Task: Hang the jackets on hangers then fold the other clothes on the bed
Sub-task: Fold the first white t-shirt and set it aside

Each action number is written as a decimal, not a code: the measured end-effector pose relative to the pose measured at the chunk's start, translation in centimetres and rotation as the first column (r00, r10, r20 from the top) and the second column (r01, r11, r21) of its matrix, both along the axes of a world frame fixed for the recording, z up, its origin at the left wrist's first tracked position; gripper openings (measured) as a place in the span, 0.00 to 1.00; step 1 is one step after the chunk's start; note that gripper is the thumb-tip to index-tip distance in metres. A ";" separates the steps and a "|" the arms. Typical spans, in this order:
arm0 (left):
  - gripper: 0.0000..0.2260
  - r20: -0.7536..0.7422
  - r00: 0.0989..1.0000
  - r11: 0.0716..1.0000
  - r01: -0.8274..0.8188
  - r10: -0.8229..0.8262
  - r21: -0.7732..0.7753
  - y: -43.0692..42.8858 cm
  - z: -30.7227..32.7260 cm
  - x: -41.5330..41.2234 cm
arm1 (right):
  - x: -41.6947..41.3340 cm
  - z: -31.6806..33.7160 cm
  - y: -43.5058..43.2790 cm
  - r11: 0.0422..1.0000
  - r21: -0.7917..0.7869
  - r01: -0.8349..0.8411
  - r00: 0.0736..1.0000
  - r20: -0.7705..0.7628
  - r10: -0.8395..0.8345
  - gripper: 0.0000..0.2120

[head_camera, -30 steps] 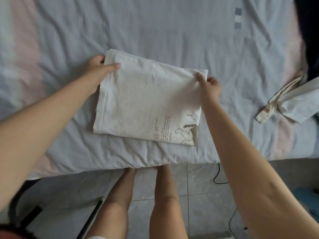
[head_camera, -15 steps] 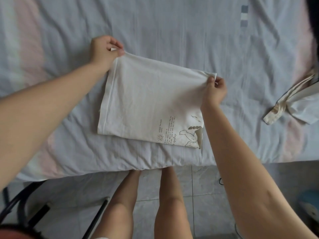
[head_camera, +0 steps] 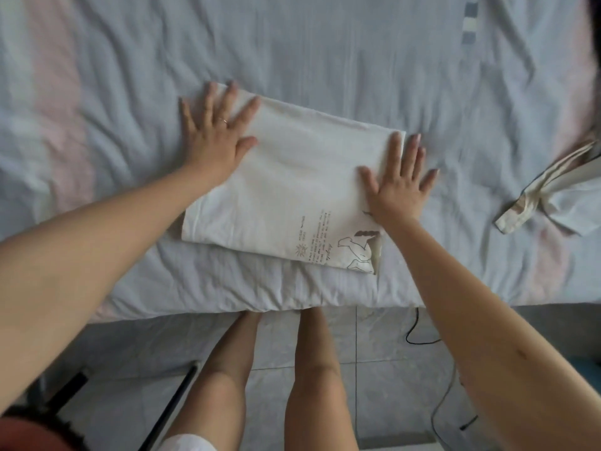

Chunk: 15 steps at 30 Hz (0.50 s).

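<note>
A white T-shirt (head_camera: 292, 190) with a brown print at its near right corner lies folded into a rectangle on the bed (head_camera: 325, 53), close to the front edge. My left hand (head_camera: 216, 131) lies flat with spread fingers on the shirt's far left corner. My right hand (head_camera: 400, 183) presses flat with spread fingers on the shirt's right edge. Neither hand holds anything.
Another cream and pale garment (head_camera: 553, 193) lies crumpled at the bed's right side. A dark cloth (head_camera: 595, 76) shows at the far right edge. Below the bed are a tiled floor (head_camera: 374, 369), cables (head_camera: 419, 336), a dark frame (head_camera: 169, 415) and my legs.
Both hands let go of the shirt's far corners, which they were pinching, and now lie flat and spread on the folded shirt.
</note>
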<state>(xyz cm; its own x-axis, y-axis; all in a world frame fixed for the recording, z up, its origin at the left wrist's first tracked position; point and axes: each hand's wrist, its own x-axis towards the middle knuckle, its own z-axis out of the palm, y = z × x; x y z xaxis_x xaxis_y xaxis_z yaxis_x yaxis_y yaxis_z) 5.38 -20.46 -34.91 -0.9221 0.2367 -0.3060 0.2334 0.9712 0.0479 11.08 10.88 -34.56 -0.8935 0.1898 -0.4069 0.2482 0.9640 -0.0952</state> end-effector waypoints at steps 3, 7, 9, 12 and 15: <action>0.26 0.055 0.970 0.969 -0.239 0.236 0.055 -0.7 1.1 -0.7 | 0.1 1.5 0.2 0.990 0.062 0.130 0.990 0.046 -0.133 0.40; 0.29 -0.078 0.992 0.991 -0.089 0.097 0.105 2.3 2.4 2.6 | 1.8 3.2 -4.7 1.000 0.004 -0.023 0.978 -0.205 0.023 0.35; 0.30 -0.106 0.979 0.977 0.186 -0.175 0.106 4.0 1.7 6.4 | 4.2 2.9 -7.4 0.966 -0.085 -0.244 0.949 -0.224 0.220 0.33; 0.30 -0.066 0.959 0.961 0.276 -0.275 0.017 2.4 0.0 11.5 | 8.9 0.8 -6.6 0.916 -0.108 -0.387 0.919 -0.132 0.372 0.32; 0.30 -0.103 0.988 0.993 0.114 -0.113 0.011 -2.5 -1.0 14.7 | 12.5 0.1 -3.0 0.970 -0.094 -0.226 0.973 -0.067 0.220 0.34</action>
